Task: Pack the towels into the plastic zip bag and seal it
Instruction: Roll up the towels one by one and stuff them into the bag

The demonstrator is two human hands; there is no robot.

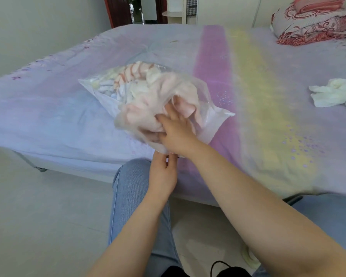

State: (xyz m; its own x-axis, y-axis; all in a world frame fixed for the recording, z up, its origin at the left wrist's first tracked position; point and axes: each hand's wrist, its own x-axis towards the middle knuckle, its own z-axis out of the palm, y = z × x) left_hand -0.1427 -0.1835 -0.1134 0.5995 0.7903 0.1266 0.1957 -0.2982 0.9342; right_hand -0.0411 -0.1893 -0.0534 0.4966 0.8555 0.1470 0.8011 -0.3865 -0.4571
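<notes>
A clear plastic zip bag lies on the bed near its front edge, its mouth facing me. Inside are several towels: a striped orange-and-white one at the far end and a pale pink towel near the mouth. My right hand is reaching into the bag's mouth, fingers pressed against the pink towel. My left hand pinches the bag's lower rim at the bed's edge. A loose white towel lies on the bed at the far right, outside the bag.
The bed has a pastel lilac, pink and yellow cover. Red-patterned pillows are stacked at the back right. My jeans-clad legs are against the bed's front edge, with pale tiled floor to the left. A doorway stands behind the bed.
</notes>
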